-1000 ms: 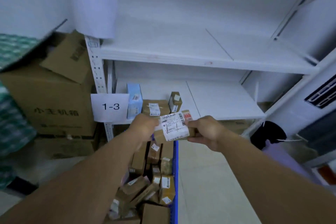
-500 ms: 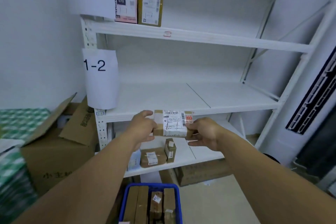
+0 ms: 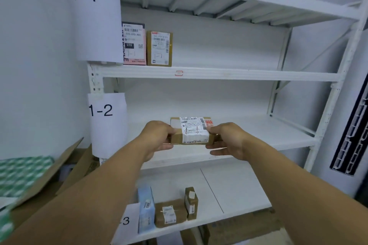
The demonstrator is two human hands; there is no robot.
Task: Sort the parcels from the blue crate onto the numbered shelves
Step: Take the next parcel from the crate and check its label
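Lifted higher than half a second ago, the left hand [image 3: 157, 137] and right hand [image 3: 229, 139] pinch the short ends of a small brown white-labelled cardboard parcel [image 3: 192, 131], in front of the white metal shelf [image 3: 258, 131] tagged 1-2. It looks light and stiff, so end grips suit it.

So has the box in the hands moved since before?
Yes. The parcel rose: it was level with the 1-3 shelf, and now is held over the 1-2 shelf.
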